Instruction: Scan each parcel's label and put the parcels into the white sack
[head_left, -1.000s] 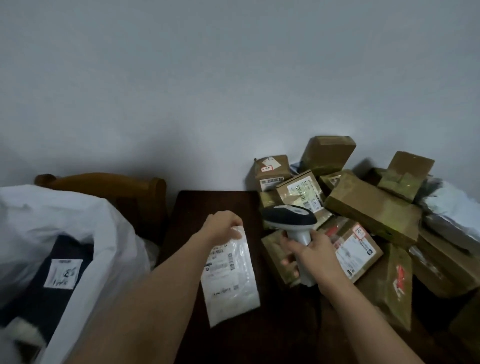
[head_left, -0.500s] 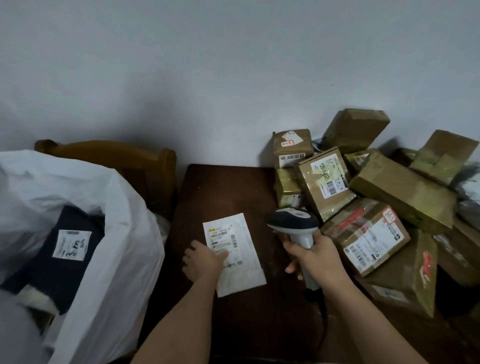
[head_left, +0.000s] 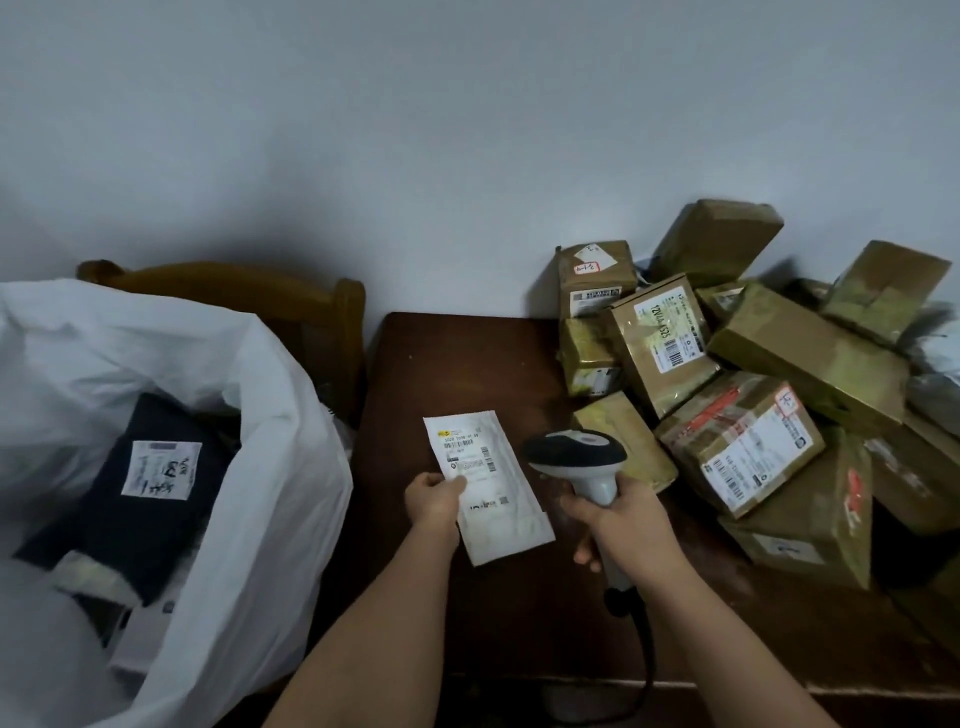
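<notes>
- Left hand (head_left: 435, 493) is pinching the left edge of the white flat mailer (head_left: 485, 486), thumb on top, holding it label-up just above the dark wooden table (head_left: 462, 358); right hand (head_left: 621, 519) is wrapped closed around the handle of the barcode scanner (head_left: 576, 457), whose head is sitting immediately right of the mailer.
- Against half a second ago, the mailer is now sitting closer to the scanner and its label (head_left: 467, 453) is facing up more squarely; a second ago it was dangling from the left hand with the label turned aside.
- That is looking like the scan step for this parcel: the label is being presented, though the scanner's head is pointing away from the person rather than at the label, so a reading is not yet evident.
- To the left of the mailer, past the table's left edge, the white sack (head_left: 270, 415) is gaping open, with a dark parcel (head_left: 150, 488) already lying inside; the path there is looking unobstructed.
- Right of the mailer, the heap of brown cardboard boxes (head_left: 737, 441) is crowding the table, the nearest box almost touching the scanner, so room on that side is tight.
- Beyond the mailer the tabletop is running bare to the wall; a wooden chair back (head_left: 291, 296) is standing behind the sack.
- A cable (head_left: 647, 654) is trailing from the scanner over the table's near edge.
</notes>
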